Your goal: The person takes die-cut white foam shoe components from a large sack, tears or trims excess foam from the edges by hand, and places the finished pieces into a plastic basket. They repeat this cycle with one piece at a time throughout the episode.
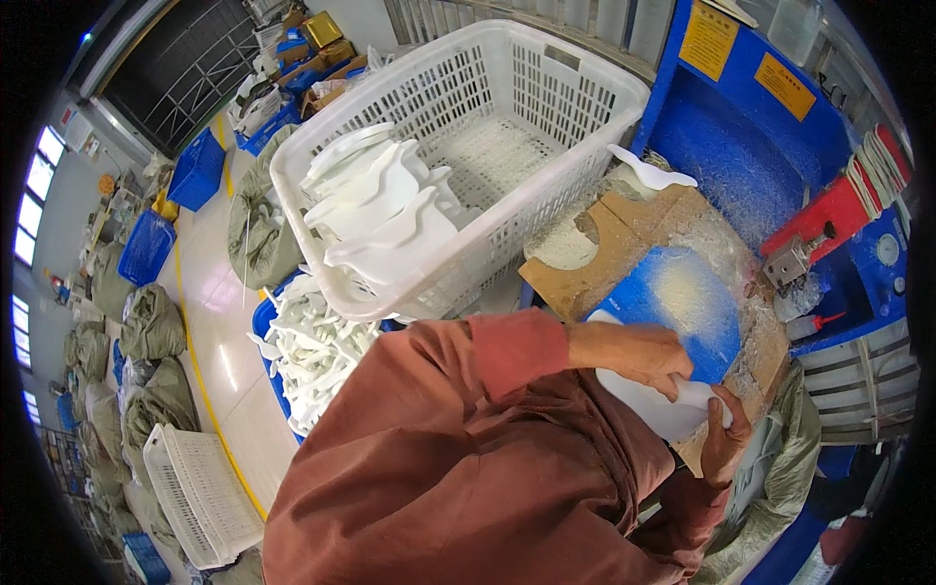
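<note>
A smooth white moulded plastic piece [655, 411] lies at the near side of the dusty bench, against a blue sheet [682, 310] sprinkled with pale powder. My left hand [639, 355] reaches across from the left, its fingers curled over the piece's upper edge. At the piece's right end, my right hand [729, 437] grips the narrow rounded part between thumb and fingers. My hands are close together, and the piece's lower edge is partly hidden by my sleeve. Another curved white plastic piece [651, 172] rests at the bench's far edge.
A large white basket [575, 146] on the left holds stacked white pieces [385, 210]. Below it, a blue crate holds small white parts [317, 346]. A red belt machine arm [829, 210] stands at the right before a blue hood [721, 127]. Sacks and crates line the floor.
</note>
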The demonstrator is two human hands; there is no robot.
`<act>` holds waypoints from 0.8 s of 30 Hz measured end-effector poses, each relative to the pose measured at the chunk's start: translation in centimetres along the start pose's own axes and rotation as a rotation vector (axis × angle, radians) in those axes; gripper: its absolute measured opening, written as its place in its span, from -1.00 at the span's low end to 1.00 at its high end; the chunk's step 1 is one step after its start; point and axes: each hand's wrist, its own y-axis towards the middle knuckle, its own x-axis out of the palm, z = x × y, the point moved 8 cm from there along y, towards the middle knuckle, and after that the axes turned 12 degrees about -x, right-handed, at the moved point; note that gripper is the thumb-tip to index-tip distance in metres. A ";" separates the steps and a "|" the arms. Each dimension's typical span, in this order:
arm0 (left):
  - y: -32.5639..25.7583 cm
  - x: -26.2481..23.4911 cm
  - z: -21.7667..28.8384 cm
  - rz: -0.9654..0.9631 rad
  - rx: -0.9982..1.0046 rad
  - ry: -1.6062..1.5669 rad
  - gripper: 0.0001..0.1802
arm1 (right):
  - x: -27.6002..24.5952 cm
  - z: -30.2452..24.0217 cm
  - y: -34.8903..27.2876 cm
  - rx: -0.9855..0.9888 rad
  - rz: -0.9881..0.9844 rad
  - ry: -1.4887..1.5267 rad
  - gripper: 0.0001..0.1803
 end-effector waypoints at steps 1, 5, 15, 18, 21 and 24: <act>-1.0 -0.9 -0.5 -0.014 -0.029 0.056 -0.63 | -0.1 0.2 0.0 -0.025 0.018 -0.016 -0.76; -5.6 -5.4 -3.1 -0.104 -0.240 0.091 -0.65 | -1.2 0.7 0.5 -0.085 0.116 0.065 -0.73; -23.2 -18.7 -6.7 0.365 -0.663 -0.310 -0.60 | 4.4 -0.7 4.1 0.018 -0.042 0.516 -0.46; -32.9 -25.7 -8.3 0.663 -0.686 -0.128 -0.56 | 5.0 0.5 3.6 0.081 -0.105 0.457 -0.44; -43.7 -31.2 -12.8 0.907 -0.652 -0.088 -0.52 | 4.6 1.6 1.9 0.127 -0.135 0.451 -0.53; -54.7 -35.6 -20.1 1.075 -0.719 -0.046 -0.41 | 3.9 2.8 -0.3 0.211 -0.139 0.478 -0.54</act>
